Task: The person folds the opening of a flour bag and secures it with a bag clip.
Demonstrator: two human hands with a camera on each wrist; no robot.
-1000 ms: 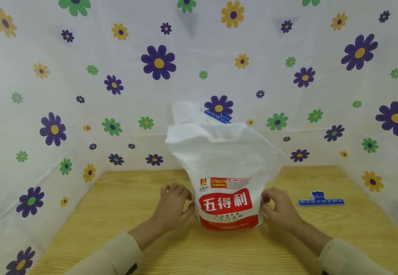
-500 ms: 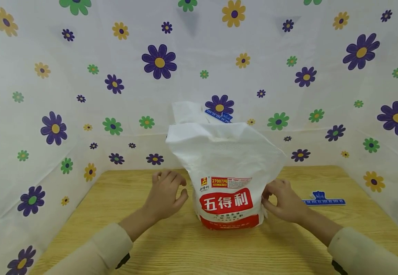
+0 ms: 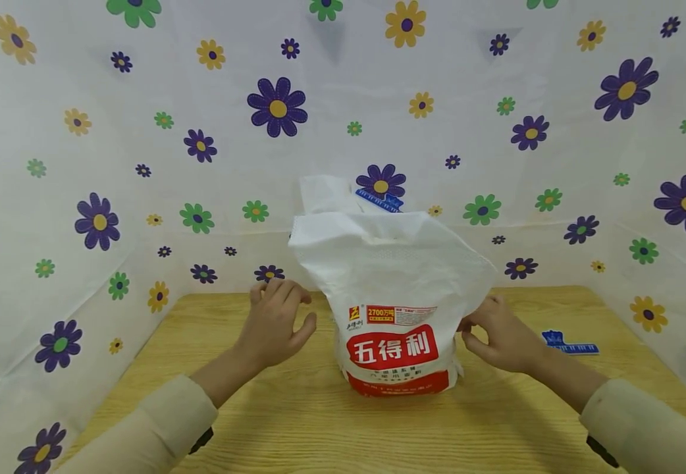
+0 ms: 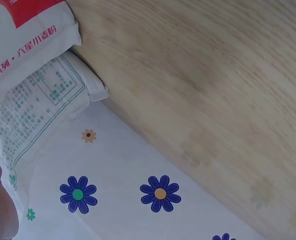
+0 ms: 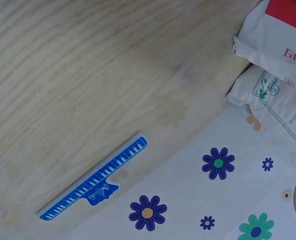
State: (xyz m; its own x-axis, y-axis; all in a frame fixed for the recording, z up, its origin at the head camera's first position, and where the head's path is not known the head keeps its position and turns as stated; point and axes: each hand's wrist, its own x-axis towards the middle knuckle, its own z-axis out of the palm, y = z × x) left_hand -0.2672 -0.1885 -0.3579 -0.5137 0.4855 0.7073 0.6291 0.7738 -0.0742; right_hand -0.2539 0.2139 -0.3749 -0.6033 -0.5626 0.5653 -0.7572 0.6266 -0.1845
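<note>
A white flour bag (image 3: 396,283) with red lettering stands upright mid-table, its top tilted over. My left hand (image 3: 274,321) hovers to its left, apart from it, with fingers loosely bent and thumb spread. On the other side my right hand (image 3: 503,336) is close by, its loosely bent fingertips at the bag's right edge and partly hidden; whether they touch cannot be seen. Behind stands a second white bag (image 3: 328,193), its side with green print (image 4: 37,100) showing in the left wrist view. A blue long clip (image 3: 378,199) shows at its top.
Another blue long clip (image 3: 574,345) with a piano-key pattern lies on the wooden table (image 3: 319,434) to the right, partly behind my right hand. White flower-printed cloth (image 3: 218,197) encloses the table at the back and both sides.
My left hand has moved off the bag, leftward and upward. My right hand has shifted up and right along the bag's side, now covering part of the loose clip. The bags stayed put.
</note>
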